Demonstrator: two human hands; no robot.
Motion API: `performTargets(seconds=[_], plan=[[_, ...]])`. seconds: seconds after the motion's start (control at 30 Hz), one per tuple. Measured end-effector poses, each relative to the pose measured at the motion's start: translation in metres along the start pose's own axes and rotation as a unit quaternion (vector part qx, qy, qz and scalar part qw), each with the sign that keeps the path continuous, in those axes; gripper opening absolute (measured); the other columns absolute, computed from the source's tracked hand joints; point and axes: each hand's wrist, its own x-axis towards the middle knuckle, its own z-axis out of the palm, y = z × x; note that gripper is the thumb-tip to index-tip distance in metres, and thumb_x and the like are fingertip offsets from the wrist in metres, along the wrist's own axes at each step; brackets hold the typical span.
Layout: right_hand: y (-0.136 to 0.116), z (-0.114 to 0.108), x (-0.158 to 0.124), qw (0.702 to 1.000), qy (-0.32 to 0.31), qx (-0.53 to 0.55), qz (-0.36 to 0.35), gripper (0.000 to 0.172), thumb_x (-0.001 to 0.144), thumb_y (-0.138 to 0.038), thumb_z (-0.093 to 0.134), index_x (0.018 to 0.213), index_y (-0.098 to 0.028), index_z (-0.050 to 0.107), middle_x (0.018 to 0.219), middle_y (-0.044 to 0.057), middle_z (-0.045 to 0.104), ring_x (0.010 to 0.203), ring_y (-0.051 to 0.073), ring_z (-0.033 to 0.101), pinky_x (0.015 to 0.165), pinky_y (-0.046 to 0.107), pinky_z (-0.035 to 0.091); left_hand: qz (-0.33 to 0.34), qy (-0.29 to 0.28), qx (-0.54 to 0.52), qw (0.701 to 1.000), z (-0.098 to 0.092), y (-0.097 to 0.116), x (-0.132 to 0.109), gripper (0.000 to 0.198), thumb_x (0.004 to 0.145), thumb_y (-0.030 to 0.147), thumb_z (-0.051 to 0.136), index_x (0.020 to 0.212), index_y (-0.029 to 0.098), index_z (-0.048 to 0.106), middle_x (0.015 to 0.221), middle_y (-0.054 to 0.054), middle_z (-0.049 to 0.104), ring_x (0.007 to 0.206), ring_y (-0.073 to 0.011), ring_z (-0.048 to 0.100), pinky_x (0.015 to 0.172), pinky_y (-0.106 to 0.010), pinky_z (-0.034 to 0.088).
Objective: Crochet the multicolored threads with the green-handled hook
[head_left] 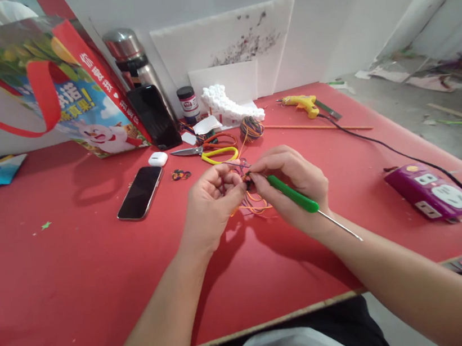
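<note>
My left hand [213,201] is pinched shut on a small piece of multicoloured yarn work [246,181] held above the red table [79,284]. My right hand [292,182] grips a crochet hook with a green handle [296,195]; its metal end sticks out toward the lower right. The two hands meet at the yarn work. Loose orange yarn strands [255,207] hang below the hands. A thread runs back to a multicoloured yarn ball [251,128] further back on the table.
Yellow-handled scissors [207,152], a dark phone [140,192], a white earbud case [157,159] and a small yarn piece [181,174] lie behind the hands. A printed bag [59,93], flask [130,55], second phone [154,116], jar [188,103] stand at back. Glue gun [302,104], purple power strip [433,192] on the right.
</note>
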Motion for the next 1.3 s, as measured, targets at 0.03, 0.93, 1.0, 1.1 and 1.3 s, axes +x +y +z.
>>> performTargets(seconds=[0.03, 0.93, 1.0, 1.1, 1.3], plan=[[0.0, 0.0, 0.0, 1.0, 0.001, -0.006, -0.003, 0.013, 0.096, -0.013, 0.071, 0.098, -0.025, 0.072, 0.092, 0.003, 0.074, 0.076, 0.016, 0.07, 0.065, 0.03, 0.058, 0.002, 0.001, 0.005, 1.0, 0.0, 0.0, 0.0, 0.036, 0.064, 0.016, 0.1, 0.095, 0.019, 0.082, 0.079, 0.002, 0.07, 0.073, -0.0099, 0.061, 0.072, -0.022, 0.054], [0.002, 0.0, -0.001, 0.999, 0.016, 0.033, 0.027, 0.009, 0.097, -0.015, 0.074, 0.099, -0.024, 0.074, 0.096, 0.004, 0.075, 0.078, 0.017, 0.075, 0.067, 0.032, 0.064, -0.031, -0.052, -0.144, 0.988, 0.0, 0.0, -0.001, 0.044, 0.068, 0.024, 0.103, 0.108, 0.019, 0.086, 0.101, -0.003, 0.076, 0.084, -0.0095, 0.066, 0.077, -0.019, 0.055], [0.001, 0.002, -0.003, 0.998, 0.03, 0.041, 0.04, 0.01, 0.097, -0.016, 0.074, 0.099, -0.025, 0.074, 0.096, 0.005, 0.075, 0.083, 0.018, 0.075, 0.069, 0.033, 0.064, -0.007, -0.041, -0.128, 0.991, 0.008, -0.002, -0.004, 0.049, 0.063, 0.018, 0.104, 0.109, 0.023, 0.085, 0.107, -0.001, 0.077, 0.089, -0.0104, 0.066, 0.082, -0.02, 0.055], [-0.002, 0.007, -0.007, 0.996, 0.045, 0.055, 0.051, 0.011, 0.095, -0.015, 0.075, 0.098, -0.026, 0.074, 0.096, 0.004, 0.076, 0.085, 0.019, 0.075, 0.071, 0.032, 0.065, 0.005, -0.029, -0.146, 0.989, 0.016, -0.006, -0.007, 0.045, 0.065, 0.018, 0.103, 0.106, 0.024, 0.085, 0.104, -0.001, 0.077, 0.091, -0.0128, 0.068, 0.088, -0.025, 0.056], [-0.007, 0.016, -0.014, 0.988, 0.043, 0.12, 0.083, 0.009, 0.099, -0.016, 0.074, 0.101, -0.024, 0.075, 0.099, 0.003, 0.072, 0.073, 0.014, 0.075, 0.067, 0.03, 0.066, 0.001, -0.008, -0.209, 0.978, 0.017, -0.008, -0.006, 0.034, 0.066, 0.017, 0.102, 0.095, 0.021, 0.086, 0.08, 0.004, 0.069, 0.071, -0.0072, 0.064, 0.069, -0.02, 0.055]])
